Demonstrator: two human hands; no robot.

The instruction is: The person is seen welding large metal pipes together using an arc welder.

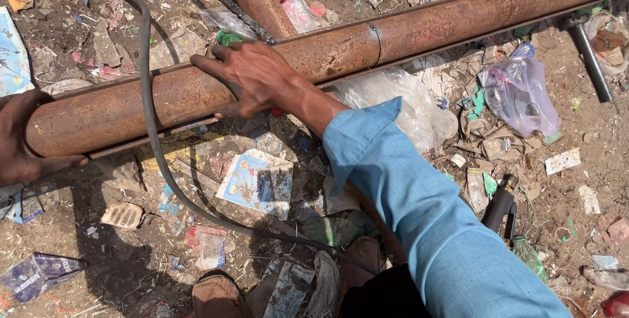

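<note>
A single head-worn camera looks steeply down from above the person's own body, close enough that the blue-sleeved right arm fills the 5 o'clock corner of the frame. It faces the littered dirt ground [576,134], and the long rusty steel pipe [341,53] crosses the view from 9 o'clock up toward 2 o'clock. The person's shoes show at the 6 o'clock edge, so the view takes in the ground right at the feet.
</note>
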